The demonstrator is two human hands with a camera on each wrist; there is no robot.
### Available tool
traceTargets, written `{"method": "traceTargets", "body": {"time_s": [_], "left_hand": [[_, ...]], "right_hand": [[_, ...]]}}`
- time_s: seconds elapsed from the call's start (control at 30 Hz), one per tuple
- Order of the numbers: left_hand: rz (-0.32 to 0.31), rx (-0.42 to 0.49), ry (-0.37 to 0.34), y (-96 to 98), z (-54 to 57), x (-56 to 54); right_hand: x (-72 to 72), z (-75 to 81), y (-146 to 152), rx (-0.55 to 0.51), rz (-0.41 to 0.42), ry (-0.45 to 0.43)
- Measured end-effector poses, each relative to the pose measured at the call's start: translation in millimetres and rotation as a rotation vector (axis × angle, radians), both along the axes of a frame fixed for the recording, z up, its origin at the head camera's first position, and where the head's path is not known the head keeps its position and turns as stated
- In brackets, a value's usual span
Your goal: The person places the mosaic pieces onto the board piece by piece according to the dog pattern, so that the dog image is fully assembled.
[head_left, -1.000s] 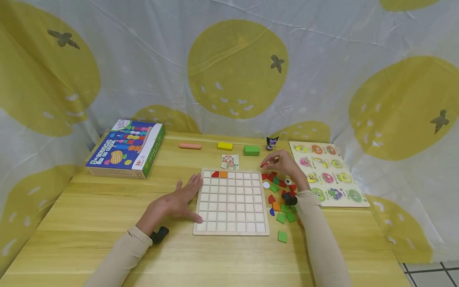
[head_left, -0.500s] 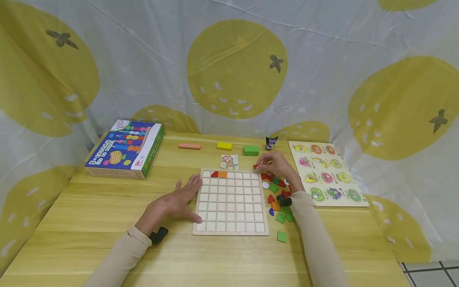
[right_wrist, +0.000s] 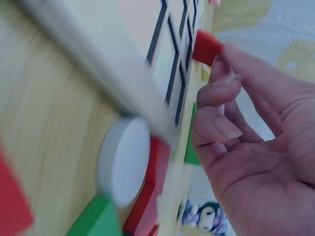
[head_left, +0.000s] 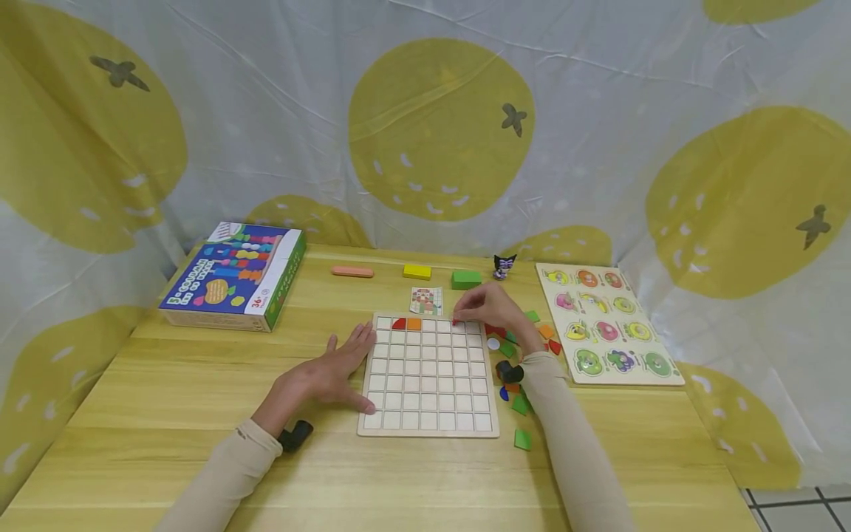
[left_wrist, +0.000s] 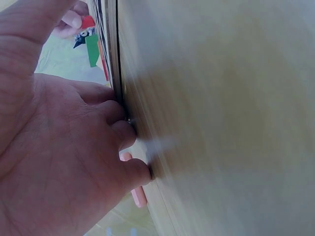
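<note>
A wooden grid board (head_left: 419,377) lies flat on the table, with a red quarter-round tile (head_left: 399,324) and an orange square tile (head_left: 414,324) in its top row. Along the board's left edge rests my left hand (head_left: 329,373), fingers spread and thumb on the lower left corner. My right hand (head_left: 490,304) pinches a small red tile (right_wrist: 207,47) between thumb and fingertip, over the top row near the right. Its exact shape is partly hidden by the fingers. The left wrist view shows the left hand's fingertips (left_wrist: 133,174) against the table beside the board's edge.
Loose coloured tiles (head_left: 522,440) lie right of the board, partly under the right forearm. Behind it are a pattern card (head_left: 426,301), a yellow block (head_left: 417,272), a green block (head_left: 466,280) and a figurine (head_left: 504,267). A fruit puzzle (head_left: 606,325) and a box (head_left: 233,277) flank the board.
My right hand has moved left with the red tile, from above the loose pieces to over the board's top row. The left hand has stayed in place.
</note>
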State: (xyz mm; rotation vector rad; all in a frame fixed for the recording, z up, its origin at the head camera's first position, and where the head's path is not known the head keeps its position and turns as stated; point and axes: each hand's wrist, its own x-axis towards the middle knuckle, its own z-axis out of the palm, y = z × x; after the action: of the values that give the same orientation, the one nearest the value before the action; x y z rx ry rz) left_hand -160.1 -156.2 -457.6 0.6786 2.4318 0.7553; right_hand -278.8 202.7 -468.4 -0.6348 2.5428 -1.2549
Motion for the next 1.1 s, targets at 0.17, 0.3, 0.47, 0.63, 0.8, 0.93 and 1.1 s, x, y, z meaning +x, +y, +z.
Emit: {"method": "traceTargets", "body": {"time_s": [0.17,0.3,0.47,0.63,0.8,0.93,1.1], "left_hand": [[0.001,0.000,0.000,-0.4,-0.9,-0.4],[0.005,-0.001,-0.003,-0.7,-0.9,-0.3],[0.003,-0.006,-0.003,-0.6,-0.9,-0.5],[0.007,-0.005,-0.007,0.1,-0.8,-0.2],[0.011,-0.002,-0.011,0.4,0.4,0.1],[0.014,0.000,-0.016,1.0,0.9,0.6],[0.013,-0.004,-0.013,0.6,0.0,0.3]], "right_hand": [[-1.6,4.1,-11.5,0.048,0.007,-0.009],[-4.0,4.6,-18.9,0.133,-0.026,-0.002],[-4.9,5.0,-23.8,0.208,-0.078,-0.003],[-4.4,8.9,-28.8,0.253,-0.188,0.019],[-7.2,5.8,-35.2,0.316,-0.278,0.050],[-9.5,2.5,-38.0,0.319,-0.313,0.057],[-10.3,6.2,-38.0,0.299,-0.286,0.047]]}}
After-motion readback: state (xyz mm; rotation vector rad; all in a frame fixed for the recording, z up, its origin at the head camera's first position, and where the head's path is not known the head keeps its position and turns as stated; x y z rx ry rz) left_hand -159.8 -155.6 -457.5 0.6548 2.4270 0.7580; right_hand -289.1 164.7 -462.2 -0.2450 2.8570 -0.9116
